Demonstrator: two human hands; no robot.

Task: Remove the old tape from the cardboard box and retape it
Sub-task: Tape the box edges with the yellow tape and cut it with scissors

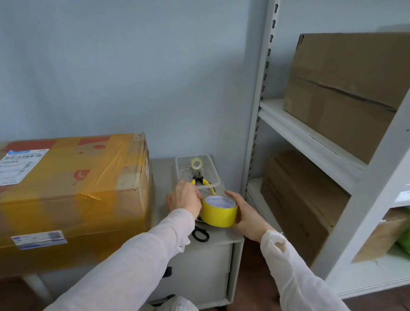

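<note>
We hold the yellow tape roll [218, 213] in both hands, just above the grey cabinet [210, 268].
Our right hand [246, 219] wraps the roll's right side with curled fingers. Our left hand [185, 199] curls its fingertips onto the roll's left rim; we can't tell whether they pinch a loose end. The cardboard box [46, 186], wrapped in old yellowish tape, sits touching the cabinet's left side. Black scissors [200, 234] lie on the cabinet top, under the roll. A clear tray [214, 168] with pliers [202, 181] is at the cabinet's back edge.

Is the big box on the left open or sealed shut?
Sealed shut: the cardboard box has its flaps lying flat, with glossy yellowish tape across its top and front.
</note>
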